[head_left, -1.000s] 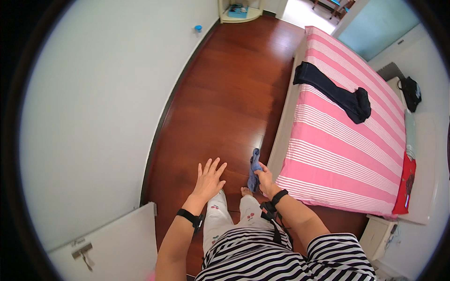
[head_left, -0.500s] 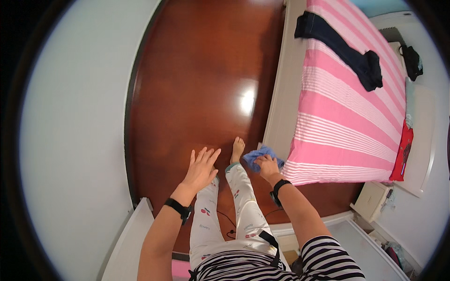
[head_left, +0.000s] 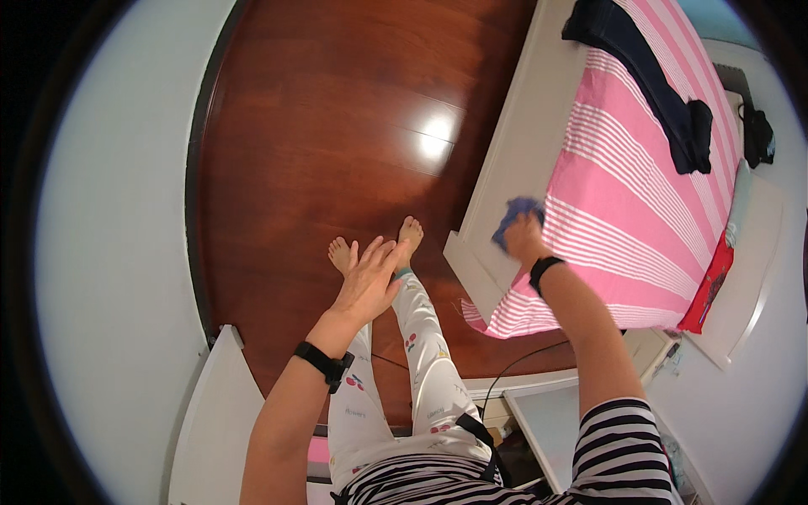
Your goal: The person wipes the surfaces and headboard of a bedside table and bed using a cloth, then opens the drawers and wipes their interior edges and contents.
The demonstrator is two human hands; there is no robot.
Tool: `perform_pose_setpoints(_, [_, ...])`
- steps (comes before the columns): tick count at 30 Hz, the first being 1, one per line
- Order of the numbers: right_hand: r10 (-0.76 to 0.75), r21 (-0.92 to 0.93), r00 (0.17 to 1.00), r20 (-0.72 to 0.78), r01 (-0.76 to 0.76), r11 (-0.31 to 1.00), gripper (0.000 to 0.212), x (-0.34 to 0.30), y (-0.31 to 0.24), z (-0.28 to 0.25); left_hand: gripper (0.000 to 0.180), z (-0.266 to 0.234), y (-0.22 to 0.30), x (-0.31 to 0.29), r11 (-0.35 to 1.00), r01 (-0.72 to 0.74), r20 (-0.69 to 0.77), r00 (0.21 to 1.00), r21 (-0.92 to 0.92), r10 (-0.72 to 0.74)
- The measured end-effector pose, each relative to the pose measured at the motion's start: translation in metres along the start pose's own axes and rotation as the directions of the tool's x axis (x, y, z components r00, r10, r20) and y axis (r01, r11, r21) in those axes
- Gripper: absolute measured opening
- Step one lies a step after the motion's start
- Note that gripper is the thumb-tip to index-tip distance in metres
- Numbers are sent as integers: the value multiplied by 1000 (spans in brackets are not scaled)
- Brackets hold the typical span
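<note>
A blue cloth [head_left: 514,217] is bunched under the fingers of my right hand [head_left: 528,240], against the pale bed frame [head_left: 505,181]. The hand is slightly blurred, and its fingertips are partly hidden. Right beside it falls the edge of a pink-and-white striped bedsheet [head_left: 602,198]. My left hand [head_left: 369,278] hovers over my feet, palm down, fingers stretched out, with nothing in it. Dark trousers [head_left: 652,80] lie across the sheet at the far right.
Dark red wooden floor [head_left: 320,109] stretches between the bed and the pale wall [head_left: 118,210] on the left. A thin black cable [head_left: 526,355] runs near a white cabinet [head_left: 539,429] at the lower right. A white panel [head_left: 220,412] stands at the lower left.
My right hand has moved forward and right with the cloth, from the bed's near corner onto its frame. The sheet's near corner now hangs away from the frame. My left hand stays open.
</note>
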State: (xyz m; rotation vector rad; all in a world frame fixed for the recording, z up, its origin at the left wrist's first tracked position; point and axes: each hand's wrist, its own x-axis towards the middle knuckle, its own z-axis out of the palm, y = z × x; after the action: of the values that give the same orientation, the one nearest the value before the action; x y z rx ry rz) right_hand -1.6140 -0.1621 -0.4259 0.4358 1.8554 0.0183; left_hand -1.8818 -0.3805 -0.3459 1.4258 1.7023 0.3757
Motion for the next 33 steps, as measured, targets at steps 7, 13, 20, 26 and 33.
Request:
perform_pose_setpoints(7, [281, -90, 951, -130, -294, 952, 34, 54, 115, -73, 67, -6, -6, 32, 999, 19, -58, 998, 33, -17])
perform_pose_setpoints(13, [146, -218, 989, -18, -147, 965, 38, 74, 52, -19, 68, -4, -2, 68, 996, -28, -54, 998, 82, 33])
perform_pose_setpoints(20, [-208, 148, 965, 159, 185, 972, 32, 31, -65, 38, 67, 10, 2, 78, 999, -17, -38, 999, 48, 19])
perform_pose_setpoints(26, [7, -33, 989, 148, -2, 999, 34, 41, 9, -14, 65, 13, 13, 75, 1000, -31, -53, 998, 1, 31])
perform_pose_setpoints(33, [266, -42, 930, -253, -285, 958, 28, 36, 89, -57, 69, 10, 15, 84, 999, 15, -37, 999, -36, -16])
